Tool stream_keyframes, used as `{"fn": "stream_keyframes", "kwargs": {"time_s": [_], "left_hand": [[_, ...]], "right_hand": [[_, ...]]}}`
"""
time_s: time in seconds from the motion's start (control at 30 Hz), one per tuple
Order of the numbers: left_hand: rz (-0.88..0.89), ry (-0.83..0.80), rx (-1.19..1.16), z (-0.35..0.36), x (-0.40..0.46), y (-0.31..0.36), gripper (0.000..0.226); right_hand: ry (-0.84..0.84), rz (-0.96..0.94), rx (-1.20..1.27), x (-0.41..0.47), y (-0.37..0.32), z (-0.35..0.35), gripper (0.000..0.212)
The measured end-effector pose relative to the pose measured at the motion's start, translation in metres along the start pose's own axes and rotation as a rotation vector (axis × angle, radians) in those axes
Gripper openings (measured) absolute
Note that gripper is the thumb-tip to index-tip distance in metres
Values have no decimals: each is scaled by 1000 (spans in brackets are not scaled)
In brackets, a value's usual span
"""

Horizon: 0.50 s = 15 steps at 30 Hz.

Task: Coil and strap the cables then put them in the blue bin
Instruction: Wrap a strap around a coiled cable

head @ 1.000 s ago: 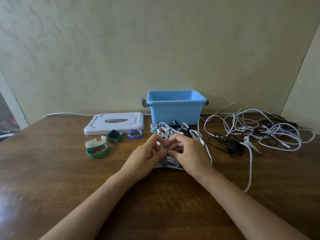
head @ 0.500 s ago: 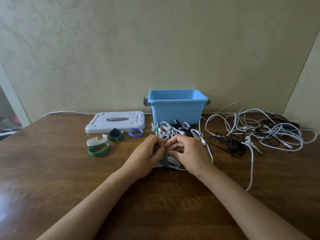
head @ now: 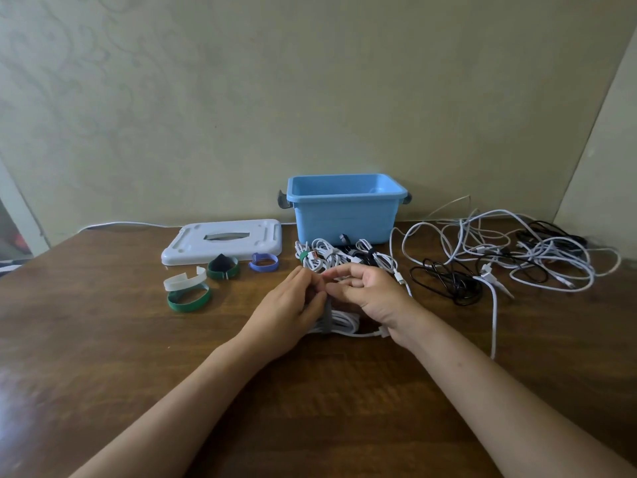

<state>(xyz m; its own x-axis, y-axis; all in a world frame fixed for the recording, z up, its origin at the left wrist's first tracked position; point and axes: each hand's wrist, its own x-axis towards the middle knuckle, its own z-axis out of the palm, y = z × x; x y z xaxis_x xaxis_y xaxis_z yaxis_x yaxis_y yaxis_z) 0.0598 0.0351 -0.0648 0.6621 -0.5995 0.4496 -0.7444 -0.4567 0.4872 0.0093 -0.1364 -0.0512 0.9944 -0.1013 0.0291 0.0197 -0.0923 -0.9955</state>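
A coiled white cable (head: pixel 344 322) lies on the table under both hands, with a grey strap (head: pixel 326 317) wrapped around its middle. My left hand (head: pixel 286 308) grips the coil and the strap from the left. My right hand (head: pixel 372 294) pinches the strap's top end with curled fingers. Behind the hands lies a small pile of strapped white cables (head: pixel 337 258). The blue bin (head: pixel 344 208) stands open against the wall; its inside is mostly hidden from here.
Loose straps lie to the left: white (head: pixel 184 279), green (head: pixel 189 298), dark green (head: pixel 223 267) and blue (head: pixel 263 262). The bin's white lid (head: pixel 224 241) rests behind them. A black cable (head: pixel 448 281) and a tangle of white and black cables (head: pixel 517 250) spread on the right.
My right hand has lifted a little, its fingers rising off the coil while drawing the strap end upward. The grey strap and white coil below show more now.
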Motion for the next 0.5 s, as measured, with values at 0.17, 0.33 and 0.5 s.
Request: {"fn": "stream_keyframes", "kwargs": {"time_s": [0.17, 0.33, 0.5], "left_hand": [[63, 37, 58, 2, 1, 4, 12], [153, 64, 211, 1, 2, 7, 4], [214, 120, 239, -1, 0, 13, 20]], "right_hand": [[14, 28, 37, 4, 1, -2, 16], [38, 28, -14, 2, -3, -1, 17], [55, 17, -161, 4, 0, -1, 14]]}}
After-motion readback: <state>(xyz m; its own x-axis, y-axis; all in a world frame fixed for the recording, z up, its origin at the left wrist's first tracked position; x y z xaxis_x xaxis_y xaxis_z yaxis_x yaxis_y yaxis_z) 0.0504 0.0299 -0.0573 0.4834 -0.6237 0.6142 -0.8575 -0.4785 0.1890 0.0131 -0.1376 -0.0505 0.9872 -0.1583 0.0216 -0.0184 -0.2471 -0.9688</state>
